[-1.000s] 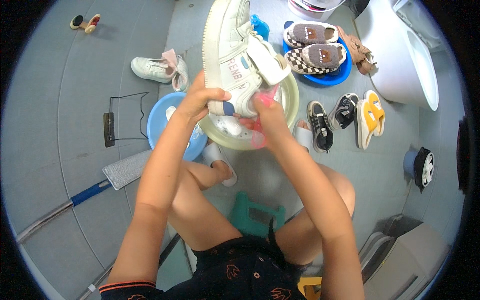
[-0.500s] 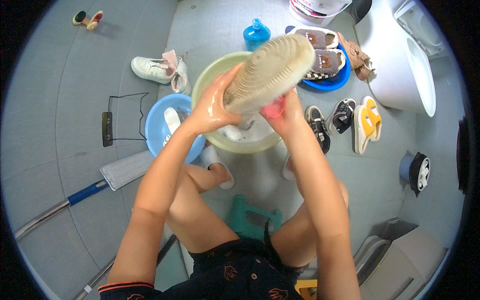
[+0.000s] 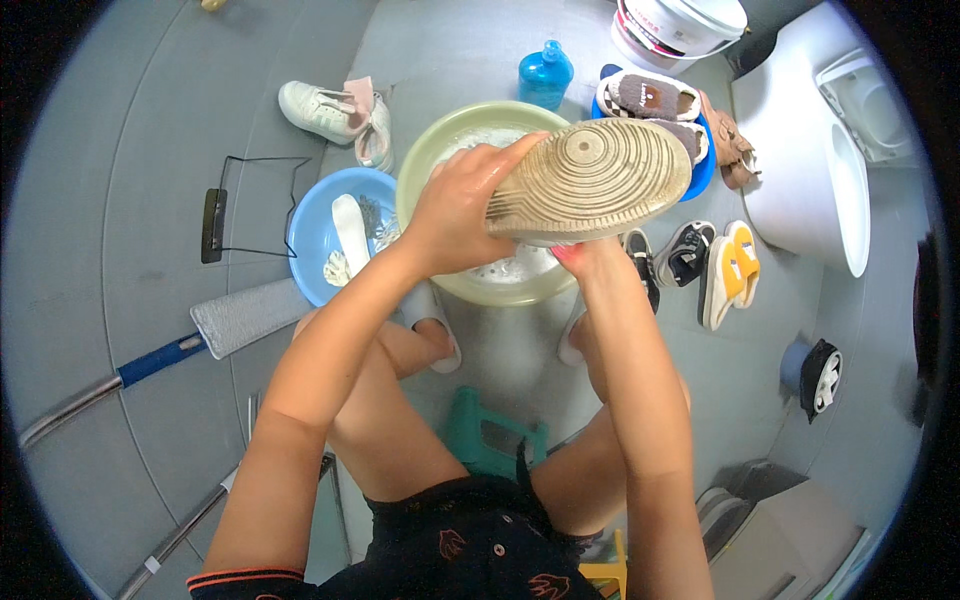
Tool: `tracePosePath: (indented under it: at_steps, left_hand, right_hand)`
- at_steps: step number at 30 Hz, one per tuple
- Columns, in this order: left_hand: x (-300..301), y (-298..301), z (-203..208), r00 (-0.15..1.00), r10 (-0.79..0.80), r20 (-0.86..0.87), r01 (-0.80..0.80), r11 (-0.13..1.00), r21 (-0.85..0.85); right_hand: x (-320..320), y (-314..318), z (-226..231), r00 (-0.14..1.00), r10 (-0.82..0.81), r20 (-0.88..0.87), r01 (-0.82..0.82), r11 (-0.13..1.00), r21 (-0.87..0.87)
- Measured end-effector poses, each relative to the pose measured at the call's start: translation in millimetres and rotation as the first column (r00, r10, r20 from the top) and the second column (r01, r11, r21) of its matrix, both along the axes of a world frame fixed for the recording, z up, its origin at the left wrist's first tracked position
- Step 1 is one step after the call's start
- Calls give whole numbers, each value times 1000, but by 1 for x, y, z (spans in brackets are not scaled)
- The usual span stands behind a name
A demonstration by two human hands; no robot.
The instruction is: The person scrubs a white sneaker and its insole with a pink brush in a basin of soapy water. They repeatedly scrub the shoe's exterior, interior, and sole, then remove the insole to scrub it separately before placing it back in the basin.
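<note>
My left hand [image 3: 462,208] is closed around one end of a shoe [image 3: 605,178], held in the air with its ridged, yellowish sole facing up. Below it stands a pale green basin [image 3: 432,135] with foamy water inside. My right hand [image 3: 597,260] is under the shoe's near edge, its fingers mostly hidden by the shoe. A bit of a pink object [image 3: 563,253] shows at that hand; its kind cannot be made out.
A light blue basin [image 3: 310,205] with a white brush [image 3: 349,232] is at the left. White sneakers [image 3: 325,110], a blue bottle [image 3: 545,78], slippers [image 3: 650,98] in a blue basin, black shoes [image 3: 686,252], yellow slippers [image 3: 733,265] and a flat mop [image 3: 250,315] surround me.
The shoe has moved right and slightly down, turning so its sole now faces up more fully. Both hands moved with it; the pink object is now mostly hidden.
</note>
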State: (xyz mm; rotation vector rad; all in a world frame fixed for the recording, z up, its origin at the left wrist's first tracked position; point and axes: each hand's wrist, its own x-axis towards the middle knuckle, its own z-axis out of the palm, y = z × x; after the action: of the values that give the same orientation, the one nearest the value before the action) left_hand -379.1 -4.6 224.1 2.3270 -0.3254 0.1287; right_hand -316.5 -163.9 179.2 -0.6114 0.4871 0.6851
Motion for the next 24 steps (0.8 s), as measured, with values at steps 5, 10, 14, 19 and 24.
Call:
tracePosePath:
  at_steps: [5,10,14,19,24]
  left_hand:
    - [-2,5,-8,994,48,100,-44,998,-40]
    - [-7,17,-5,996,52,65,-50,998,-36]
    - [-9,24,-7,996,61,72,-58,997,-42]
    - [-11,30,-20,999,29,-42,-31,998,-59]
    - [-17,32,-32,987,129,-95,-139,985,-103]
  right_hand:
    - [2,7,-8,998,20,51,-28,988,153]
    - [-1,21,3,997,47,60,-48,999,16]
    - [-5,31,5,995,46,91,-44,999,-18]
    - [-3,27,-15,997,-22,77,24,999,-25]
    - [-2,27,-30,993,-66,99,89,965,-248]
